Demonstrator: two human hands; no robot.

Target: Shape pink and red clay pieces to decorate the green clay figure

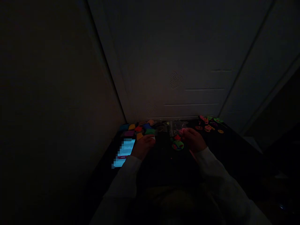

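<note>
The scene is very dark. My right hand (195, 140) is closed, its fingertips pinching a small soft-looking pink piece (183, 131). Just left of and below it lies a round green disc (177, 145) with red and blue bits on top, and a red piece (177, 137) touches or sits close behind its far edge. My left hand (143, 146) is closed beside the lit phone-like screen (126, 150), with a small whitish thing (153, 138) at its fingertips that I cannot make out. Both hands are above the dark tabletop (164, 165).
Several coloured packets, including a blue one (147, 126) and a green one (150, 131), lie along the back left. A clear plastic bag (179, 125) rests at the back middle. Colourful small finished-looking shapes (208, 128) sit at the back right. A pale panelled wall (164, 56) stands behind.
</note>
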